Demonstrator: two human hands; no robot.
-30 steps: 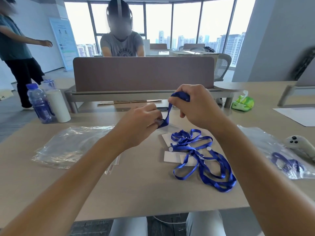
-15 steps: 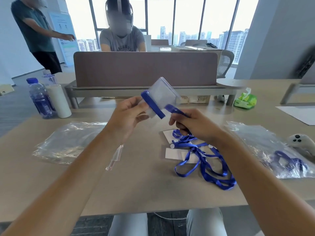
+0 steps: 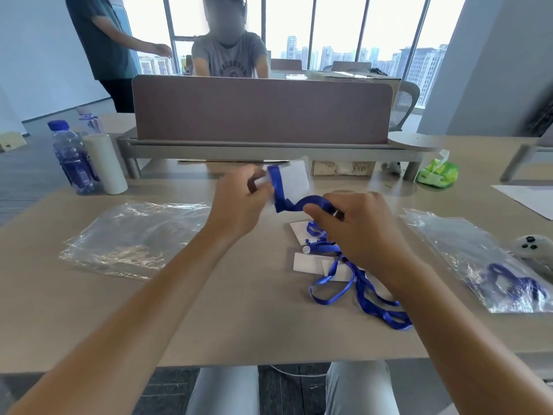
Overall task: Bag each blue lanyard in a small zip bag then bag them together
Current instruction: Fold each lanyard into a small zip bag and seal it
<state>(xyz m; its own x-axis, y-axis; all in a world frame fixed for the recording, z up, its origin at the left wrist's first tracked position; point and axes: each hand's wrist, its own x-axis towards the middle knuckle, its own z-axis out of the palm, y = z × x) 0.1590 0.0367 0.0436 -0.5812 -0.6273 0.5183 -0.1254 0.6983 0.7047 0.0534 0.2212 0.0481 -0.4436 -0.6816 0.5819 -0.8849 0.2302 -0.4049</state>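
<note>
Both grips pinch: my left hand [image 3: 239,202] holds the glossy card sleeve [image 3: 294,179], my right hand [image 3: 356,223] its flat woven blue lanyard [image 3: 291,202]. Loose ribbons [image 3: 365,290] tangle on the smooth bench [image 3: 239,310].

my left hand [image 3: 239,202] holds a badge holder [image 3: 291,178] above the table [image 3: 239,310], just left of my right hand [image 3: 356,226], which grips its strap [image 3: 299,202]. a heap of lanyards [image 3: 353,277] lies under my right wrist. a stack of bags [image 3: 131,238] lies left; a bag [image 3: 478,259] containing a lanyard lies right, with a controller [image 3: 535,253] beside it. bottles [image 3: 71,157] stand far left, a divider [image 3: 260,109] behind.
</note>
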